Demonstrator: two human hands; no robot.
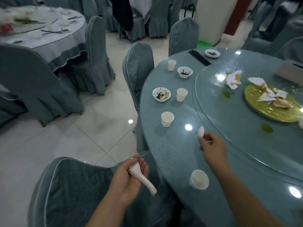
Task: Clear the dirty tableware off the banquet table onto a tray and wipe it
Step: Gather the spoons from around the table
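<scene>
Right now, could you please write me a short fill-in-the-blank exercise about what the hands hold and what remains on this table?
The left hand holds a stack of white ____. The right hand pinches one spoon above the round ____. The white paper cups standing on it number ____.
Missing words: spoons; table; four.
</scene>
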